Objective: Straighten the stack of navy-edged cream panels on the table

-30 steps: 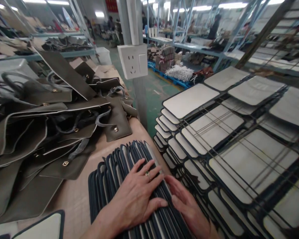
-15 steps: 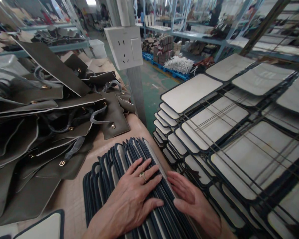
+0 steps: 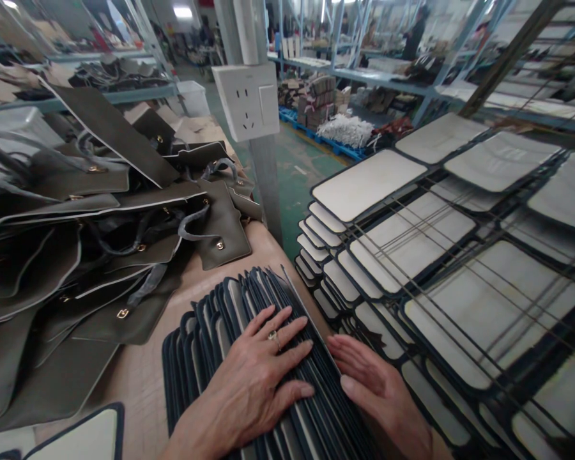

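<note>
And here you are at the counter (image 3: 141, 370), both hands at the row of dark-edged panels (image 3: 204, 367) that stands on edge, packed tight, right in front of you. Your left hand (image 3: 253, 370) lies palm down across the top edges, fingers spread, clenched on nothing. Your right hand (image 3: 383, 383) is loosely cupped at the row's right side, thumb and fingers by the outermost panel (image 3: 304, 303); it looks ungripped, though whether the fingertips truly touch, you can't tell from here.

Now for the fine work, by my judgement: keep that left palm broad and light, so the thin edges don't bend or fan apart. Bring the right hand flat against the outer face, pressing evenly rather than poking with the fingertips, because a lone end panel could lean away. Look along the tops, too: they stand unevenly, some corners poking higher, so go gently there.

Mind your elbows! Stacked pale panels (image 3: 368, 185) sit just beyond your right hand, and brown bag pieces (image 3: 117, 134) lie heaped to your left, handles and metal fittings among them.
</note>
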`<state>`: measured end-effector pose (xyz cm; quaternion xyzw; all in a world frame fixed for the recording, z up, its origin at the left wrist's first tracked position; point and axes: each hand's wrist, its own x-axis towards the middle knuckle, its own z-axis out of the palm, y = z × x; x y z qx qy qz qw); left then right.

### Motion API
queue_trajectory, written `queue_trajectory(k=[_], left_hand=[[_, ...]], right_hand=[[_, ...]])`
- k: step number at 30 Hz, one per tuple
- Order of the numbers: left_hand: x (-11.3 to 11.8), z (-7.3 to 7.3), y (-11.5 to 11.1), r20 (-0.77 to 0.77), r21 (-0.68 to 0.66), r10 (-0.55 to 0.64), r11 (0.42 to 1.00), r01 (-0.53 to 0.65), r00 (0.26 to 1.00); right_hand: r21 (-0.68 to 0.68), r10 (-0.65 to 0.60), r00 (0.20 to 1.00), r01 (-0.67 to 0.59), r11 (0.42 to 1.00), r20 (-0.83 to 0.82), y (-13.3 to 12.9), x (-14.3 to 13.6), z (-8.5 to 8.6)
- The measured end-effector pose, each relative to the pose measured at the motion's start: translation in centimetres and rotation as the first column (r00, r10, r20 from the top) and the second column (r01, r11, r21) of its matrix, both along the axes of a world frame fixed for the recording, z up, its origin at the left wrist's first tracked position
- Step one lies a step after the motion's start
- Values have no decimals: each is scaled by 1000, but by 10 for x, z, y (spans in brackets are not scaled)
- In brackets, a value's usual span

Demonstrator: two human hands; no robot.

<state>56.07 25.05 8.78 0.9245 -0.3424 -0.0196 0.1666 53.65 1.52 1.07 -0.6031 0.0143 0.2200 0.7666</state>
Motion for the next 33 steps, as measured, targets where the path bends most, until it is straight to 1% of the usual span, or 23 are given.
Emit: queue_trajectory(k=[5,7,8,10,12,14,18,25,29,33], left_hand=[[0,1,-1,11,-11,28,1000,-27,1000],[0,1,-1,16,-4,23,1000,-23,1000],[1,1,-1,19,1,20,1000,-20,1000],[1,1,-1,21,7,21,1000,-21,1000],[1,1,-1,21,9,20,1000,-21,1000],[1,1,-1,19,7,18,1000,-18,1000],[2,2,-2,19,-2,15,1000,-15,1000],[0,0,-1,26,-14,16,1000,-15,1000],[-1,-1,-1,25,-54,43,998,-42,999],[0,1,-2,22,-68,38,997,-36,999]], right_hand=[[-40,2,1000,-1,999,13,1,-1,3],[-96,8,998,-2,995,60,1,-2,6],[-151,21,994,-4,988,111,1,-3,8],[-306,74,964,8,952,255,0,-4,10],[-440,138,914,48,897,382,-1,-5,12],[-498,177,879,76,864,442,-1,-6,12],[-500,172,882,80,862,439,1,-6,9],[-439,160,921,14,899,356,2,-5,9],[-449,173,895,33,893,412,3,-7,9],[-500,197,837,102,860,510,5,-7,12]])
